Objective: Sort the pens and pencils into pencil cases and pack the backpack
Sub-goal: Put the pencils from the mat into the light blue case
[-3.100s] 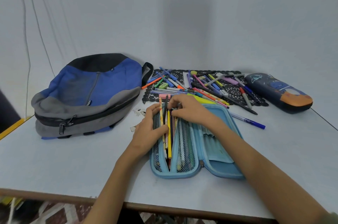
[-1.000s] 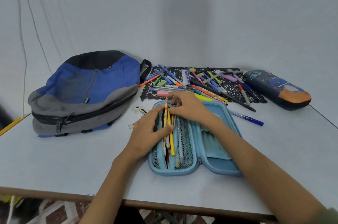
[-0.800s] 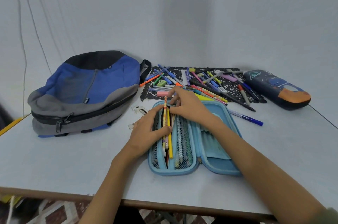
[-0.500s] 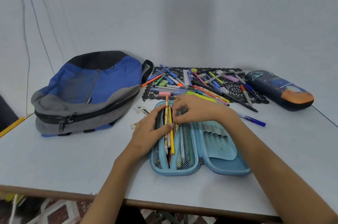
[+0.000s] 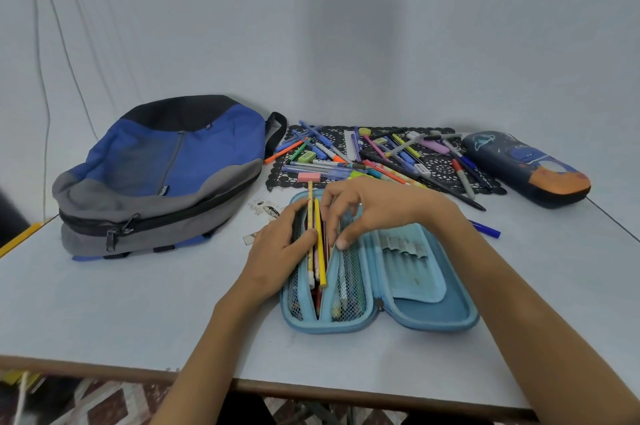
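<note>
1. Lying open and flat near the front edge of a white table (image 5: 138, 303), a light-blue pencil case (image 5: 429, 317) is worked on by both hands of a person.
2. The case's left wall is gripped by the left hand (image 5: 277, 251), with the fingers curled over its edge and the thumb pressed against a bundle of pencils (image 5: 319, 251).
3. The pencils are held lengthwise in the case's left half, between two mesh panels. Yellow ones are seen on top, and the far tips are carried past the case's far rim.
4. The mesh divider (image 5: 349, 286) just right of the pencils appears to be pinched by the right hand (image 5: 377, 209), thumb on its near face and curled fingers dipped behind its top edge.
5. A row of elastic loops is shown in the case's right half.
6. Behind the case, loose pens and markers (image 5: 346, 164) are heaped across a black lace mat (image 5: 440, 164). A pink eraser (image 5: 309, 177) is seen near its front left corner, and a blue pen (image 5: 485, 228) is left off the mat, beside the right forearm.
7. A dark pencil case (image 5: 526, 168) is set at far right, just beside the mat.
8. A blue, grey and black backpack (image 5: 166, 175) is laid flat at left, well apart from both hands.
</note>
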Available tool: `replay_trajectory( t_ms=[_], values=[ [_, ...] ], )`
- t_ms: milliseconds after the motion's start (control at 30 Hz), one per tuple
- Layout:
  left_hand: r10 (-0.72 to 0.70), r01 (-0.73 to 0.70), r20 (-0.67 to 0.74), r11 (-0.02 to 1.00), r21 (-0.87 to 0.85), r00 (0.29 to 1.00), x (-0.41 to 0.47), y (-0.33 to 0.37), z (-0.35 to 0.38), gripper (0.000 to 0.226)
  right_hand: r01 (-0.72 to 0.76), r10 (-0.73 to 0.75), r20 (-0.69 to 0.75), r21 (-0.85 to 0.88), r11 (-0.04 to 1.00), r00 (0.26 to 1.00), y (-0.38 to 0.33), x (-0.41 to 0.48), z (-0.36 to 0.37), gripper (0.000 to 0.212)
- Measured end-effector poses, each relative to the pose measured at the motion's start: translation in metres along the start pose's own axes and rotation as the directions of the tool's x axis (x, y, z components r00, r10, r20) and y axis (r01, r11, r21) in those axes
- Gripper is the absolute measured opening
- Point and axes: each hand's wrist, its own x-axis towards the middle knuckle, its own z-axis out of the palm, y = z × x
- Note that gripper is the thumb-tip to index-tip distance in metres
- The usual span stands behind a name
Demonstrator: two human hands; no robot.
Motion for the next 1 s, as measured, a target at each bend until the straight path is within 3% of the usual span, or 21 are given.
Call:
replay_trajectory(
  t_ms=[200,333,467,567,767,1000],
  values=[
    [0.075,-0.075,0.002,0.996,0.052,0.997,-0.001,0.001,0.0,0.052,-0.022,0.019,0.101,0.022,1.0,0.995,-0.005,0.0,0.003,0.01],
    [0.08,-0.08,0.007,0.99,0.119,0.997,0.003,-0.006,0.001,0.043,-0.048,0.042,0.217,0.02,0.999,0.975,-0.018,-0.002,0.005,0.018],
    [0.071,-0.071,0.002,0.99,0.125,0.997,0.004,-0.008,0.002,0.053,-0.052,0.056,0.196,-0.022,0.998,0.979,-0.03,-0.003,0.008,0.025],
    [0.063,-0.064,0.004,0.991,0.117,0.998,0.003,-0.003,0.001,0.044,-0.067,0.075,0.165,-0.05,0.996,0.983,-0.035,-0.002,0.012,0.028],
    [0.087,-0.086,-0.001,0.99,0.115,0.996,0.003,-0.006,0.001,0.04,-0.096,0.117,0.095,-0.199,0.975,0.989,-0.036,0.003,0.02,0.017],
    [0.079,-0.078,-0.011,0.993,0.085,0.997,0.004,-0.005,0.001,0.037,-0.103,0.126,0.11,-0.193,0.976,0.986,-0.035,0.005,0.019,0.008]
  ],
)
